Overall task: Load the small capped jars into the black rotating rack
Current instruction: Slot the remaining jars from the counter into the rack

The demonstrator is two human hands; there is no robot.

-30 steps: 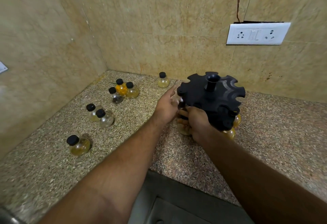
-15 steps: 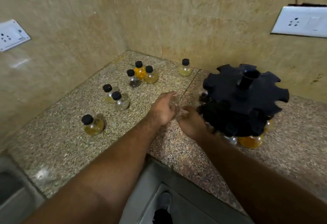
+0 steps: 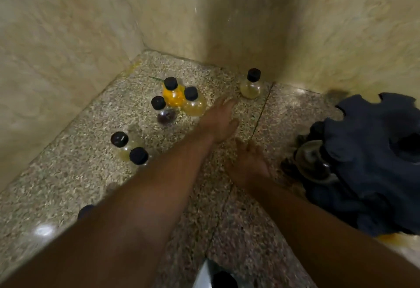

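Left hand: the left hand (image 3: 218, 124) is stretched flat over the bench (image 3: 68, 185), fingers straight, nothing held. Its fingertips lie near the pale yellow jar (image 3: 193, 103) and the lone jar (image 3: 251, 85).

Right hand: the right hand (image 3: 248, 162) is held low and relaxed, fingers loosely spread and empty, between the left hand and the black rotating rack (image 3: 375, 151).

Rack: it is seen at the right edge, blurred. A clear jar (image 3: 311, 160) is lodged in its left side, and an amber glow is seen under its near edge.

Loose jars: a trio stands far left, made up of the orange jar (image 3: 172, 94), the pale yellow jar and the dark jar (image 3: 164, 112). The lone jar stands by the far wall. A pair (image 3: 130, 151) stands nearer on the left. One more black cap (image 3: 85, 211) is half hidden by the left forearm.

Changed: a second ago both hands were closed in at the rack's left side. They have since been drawn off it, and the left hand has been carried out towards the trio. The view has been swung left.

Unchanged: the seven loose jars have not been shifted.

Meaning: one loading appears to be finished and the next pick-up begun, probably of the pale yellow jar or the lone one. Most of the task is judged to be left.

Caution: the trio is packed close, so neighbours could be knocked.
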